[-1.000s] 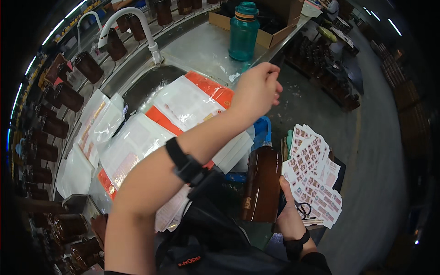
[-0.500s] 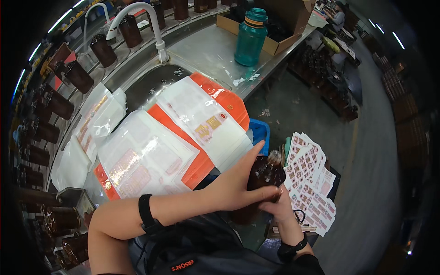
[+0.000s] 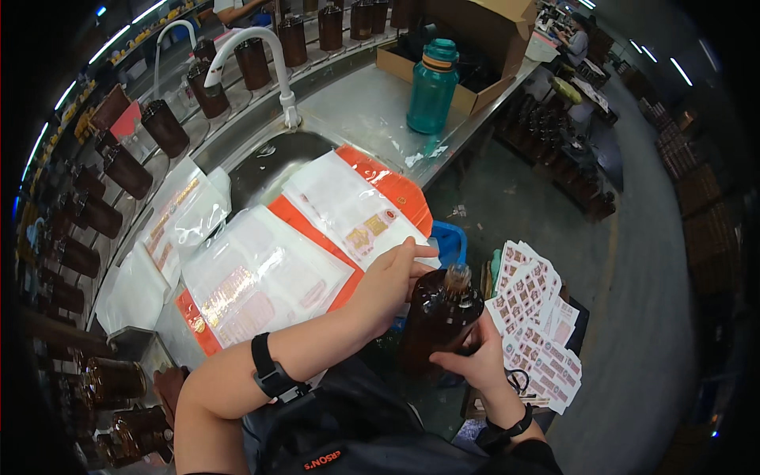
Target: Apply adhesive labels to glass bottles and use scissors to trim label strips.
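The left hand (image 3: pixel 393 279) pinched at the neck of the dark brown bottle (image 3: pixel 438 318), which the right hand (image 3: pixel 473 358) gripped from below. Sticker sheets (image 3: pixel 534 317) lay just right of it; labelling looked unfinished, no sticker showing on it.

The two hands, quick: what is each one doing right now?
Left hand: closed around the shoulder of the brown bottle, fingers near its neck.
Right hand: gripping the same bottle lower down, beside the label sheets.
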The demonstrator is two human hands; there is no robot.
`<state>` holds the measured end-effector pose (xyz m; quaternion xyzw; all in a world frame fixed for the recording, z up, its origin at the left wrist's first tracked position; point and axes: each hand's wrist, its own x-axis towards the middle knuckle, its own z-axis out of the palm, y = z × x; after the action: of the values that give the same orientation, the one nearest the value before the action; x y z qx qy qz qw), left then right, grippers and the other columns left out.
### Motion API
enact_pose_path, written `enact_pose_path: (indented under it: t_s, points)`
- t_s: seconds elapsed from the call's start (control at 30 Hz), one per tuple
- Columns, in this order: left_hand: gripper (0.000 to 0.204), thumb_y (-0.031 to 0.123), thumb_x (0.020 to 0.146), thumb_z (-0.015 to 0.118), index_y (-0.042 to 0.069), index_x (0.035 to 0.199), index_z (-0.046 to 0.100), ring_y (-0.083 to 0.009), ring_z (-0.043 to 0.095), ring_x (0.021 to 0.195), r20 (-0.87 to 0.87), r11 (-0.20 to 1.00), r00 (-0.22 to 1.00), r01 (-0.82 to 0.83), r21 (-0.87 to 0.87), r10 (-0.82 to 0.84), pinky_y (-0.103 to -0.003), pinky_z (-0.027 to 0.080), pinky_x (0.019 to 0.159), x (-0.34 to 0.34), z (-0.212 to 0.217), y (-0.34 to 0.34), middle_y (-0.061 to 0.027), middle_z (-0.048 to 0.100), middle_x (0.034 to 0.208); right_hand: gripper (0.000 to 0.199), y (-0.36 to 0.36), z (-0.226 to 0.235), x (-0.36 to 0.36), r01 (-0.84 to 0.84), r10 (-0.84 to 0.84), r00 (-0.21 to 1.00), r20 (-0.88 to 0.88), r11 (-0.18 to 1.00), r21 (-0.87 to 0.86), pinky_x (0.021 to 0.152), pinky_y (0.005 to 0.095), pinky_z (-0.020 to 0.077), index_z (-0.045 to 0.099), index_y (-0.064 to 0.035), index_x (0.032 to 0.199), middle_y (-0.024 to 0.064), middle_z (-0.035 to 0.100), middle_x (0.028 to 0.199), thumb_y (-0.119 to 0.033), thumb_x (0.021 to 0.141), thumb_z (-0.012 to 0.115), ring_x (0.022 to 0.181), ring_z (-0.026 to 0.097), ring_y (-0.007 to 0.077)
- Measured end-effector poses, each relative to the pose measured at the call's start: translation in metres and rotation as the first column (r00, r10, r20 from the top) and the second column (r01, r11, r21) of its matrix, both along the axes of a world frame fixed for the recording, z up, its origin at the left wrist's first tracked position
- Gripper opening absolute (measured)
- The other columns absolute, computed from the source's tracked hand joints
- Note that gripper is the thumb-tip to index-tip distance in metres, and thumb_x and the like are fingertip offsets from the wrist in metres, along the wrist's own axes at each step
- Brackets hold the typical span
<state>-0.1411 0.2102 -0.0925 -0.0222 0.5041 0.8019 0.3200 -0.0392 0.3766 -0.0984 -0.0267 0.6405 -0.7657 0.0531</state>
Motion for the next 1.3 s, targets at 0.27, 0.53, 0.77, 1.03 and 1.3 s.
enact_pose_path:
  t_s: [0.27,0.53,0.77,1.03,1.3]
  points:
    - [0.058,0.030,0.104,0.032,-0.007,0.146,0.018,-0.0289,0.027,0.139,-0.512,0.987,0.844,0.152,-0.061,-0.162,-0.035,0.023,0.113,0.038,0.003,-0.017,-0.0244,0.031,0.145,0.061,0.004,0.015,-0.012,0.149,-0.139,0.988,0.062,0.969,-0.198,0.094,0.0296,0.0450,0.041,0.0006,0.136,0.0091,0.059,0.121,-0.023,0.086,0.068,0.108,0.058,0.0158]
    - [0.097,0.027,0.088,0.066,-0.008,0.146,-0.004,-0.0347,0.026,0.139,-0.749,0.962,0.614,0.064,-0.265,-0.247,-0.038,0.026,0.112,0.066,0.034,-0.025,-0.0273,0.024,0.147,0.049,-0.002,0.031,-0.022,0.196,-0.167,0.977,0.134,0.947,-0.254,0.091,0.0287,0.0461,0.047,-0.0022,0.131,0.0079,0.058,0.120,-0.033,0.094,0.059,0.106,0.057,0.0149]
    - [0.068,0.025,0.099,0.049,-0.007,0.148,0.013,-0.0266,0.031,0.138,-0.628,0.998,0.778,-0.029,-0.059,-0.014,-0.034,0.025,0.112,0.048,0.021,-0.032,-0.0216,0.034,0.145,0.045,-0.015,0.027,-0.048,0.147,-0.138,0.989,0.052,0.953,-0.266,0.090,0.0316,0.0478,0.051,-0.0033,0.126,0.0068,0.061,0.116,-0.031,0.093,0.061,0.102,0.060,0.0161]
    - [0.044,0.016,0.101,0.037,0.000,0.142,0.036,-0.0315,0.044,0.128,-0.785,0.845,0.616,-0.453,-0.284,0.067,-0.038,0.035,0.105,0.033,0.032,-0.080,-0.0205,0.045,0.137,0.060,-0.023,0.071,-0.143,-0.271,0.253,0.955,-0.156,0.956,-0.113,0.089,0.0355,0.0515,0.049,0.0011,0.127,0.0136,0.061,0.116,-0.035,0.083,0.069,0.103,0.062,0.0230]
    - [0.016,0.015,0.086,0.066,0.011,0.101,0.072,-0.0316,0.053,0.116,-0.889,0.378,0.458,-0.822,-0.426,-0.005,-0.041,0.043,0.096,0.148,0.069,-0.180,-0.0086,0.061,0.121,0.043,-0.197,0.069,-0.233,-0.575,0.567,0.812,-0.137,0.818,-0.023,0.089,0.0282,0.0475,0.052,0.0008,0.118,0.0097,0.063,0.110,-0.007,0.081,0.072,0.099,0.061,0.0163]
